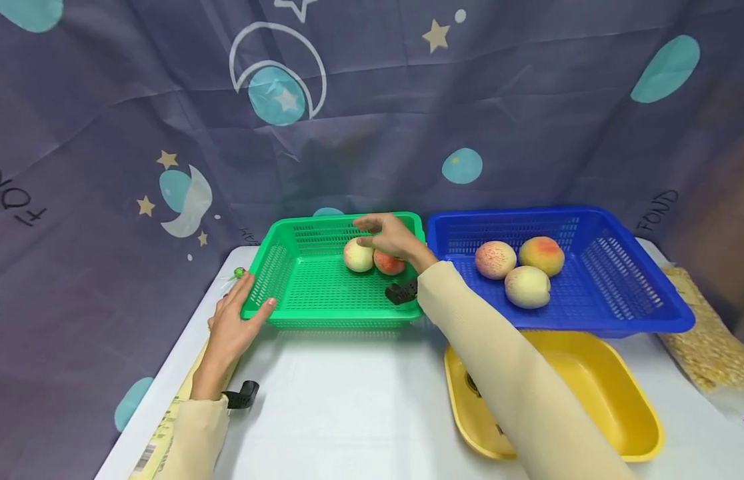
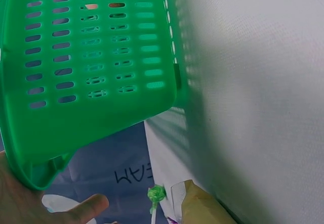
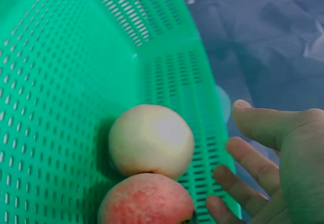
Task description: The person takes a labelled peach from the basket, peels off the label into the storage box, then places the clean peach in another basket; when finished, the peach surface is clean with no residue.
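Observation:
A green plastic basket (image 1: 321,288) stands at the back of the table, holding a pale peach (image 3: 152,138) and a red peach (image 3: 147,201) side by side. Above them is my right hand (image 1: 393,235), fingers spread and nothing in its grasp; the right wrist view shows it beside the basket's rim, apart from both peaches. My left hand (image 1: 231,327) lies at the near left corner of the same basket, thumb out and fingers along the outside of the rim. Part of the red peach is hidden behind my right hand in the head view.
Right of the green basket, a blue basket (image 1: 612,293) holds a speckled peach (image 1: 495,260), an orange-red peach (image 1: 542,256) and a pale one. A yellow tray (image 1: 609,390) sits in front, partly under my right sleeve. A bag of grain-like bits (image 1: 708,340) lies far right.

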Available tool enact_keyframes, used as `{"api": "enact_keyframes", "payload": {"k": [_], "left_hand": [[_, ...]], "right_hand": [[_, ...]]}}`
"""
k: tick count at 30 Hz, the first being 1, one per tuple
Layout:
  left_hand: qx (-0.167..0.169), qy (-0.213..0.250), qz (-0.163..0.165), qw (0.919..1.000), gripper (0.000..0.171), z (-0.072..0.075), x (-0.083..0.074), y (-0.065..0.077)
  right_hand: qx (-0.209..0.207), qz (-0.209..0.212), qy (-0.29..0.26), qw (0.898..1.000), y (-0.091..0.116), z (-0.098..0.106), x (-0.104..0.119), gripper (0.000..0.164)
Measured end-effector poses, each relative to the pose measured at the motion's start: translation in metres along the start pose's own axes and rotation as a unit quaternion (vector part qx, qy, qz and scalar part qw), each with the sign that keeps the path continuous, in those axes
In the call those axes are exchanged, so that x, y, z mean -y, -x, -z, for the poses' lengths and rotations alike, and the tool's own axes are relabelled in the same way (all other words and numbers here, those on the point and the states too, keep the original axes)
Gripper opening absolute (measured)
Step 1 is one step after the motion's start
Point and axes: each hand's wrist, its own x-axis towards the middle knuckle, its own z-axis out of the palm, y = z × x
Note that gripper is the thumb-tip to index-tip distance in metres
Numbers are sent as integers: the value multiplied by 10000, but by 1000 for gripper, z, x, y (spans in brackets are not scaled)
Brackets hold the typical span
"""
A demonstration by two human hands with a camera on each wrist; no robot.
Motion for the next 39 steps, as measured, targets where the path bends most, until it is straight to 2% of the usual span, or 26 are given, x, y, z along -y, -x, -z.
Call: {"api": "enact_keyframes", "payload": {"k": [4,9,14,17,20,26,31,34,37,39], "left_hand": [[43,32,-20,10000,81,-3,-2,0],[13,75,-74,9999,80,-7,-5,-1],[-15,86,-106,9999,79,-11,-7,-2],[-29,102,-128,9999,79,-11,-7,-2],[-39,103,-142,9998,79,-9,-6,-3],[-113,102,-149,9998,79,-3,-4,-4],[-82,104,-124,9998,80,-3,-2,-5],[-78,110,-79,9999,80,-3,-1,-4],[-69,124,-43,9999,80,-2,1,-3],[-60,133,-26,9999,80,-2,2,-2]], "right_hand": [[197,-130,189,9995,-3,-3,-4,47],[357,-408,716,9960,-5,-2,-7,54],[599,-693,1616,9826,-8,-1,-13,62],[675,-703,1845,9780,-9,-2,-14,61],[681,-528,1652,9825,-9,-3,-12,53],[719,142,1179,9903,-10,-8,-6,24],[606,162,999,9930,-12,-12,-9,15],[741,-35,839,9937,-13,-13,-11,25],[1036,-364,923,9897,-14,-13,-13,53],[1278,-602,1199,9827,-13,-13,-14,72]]}}
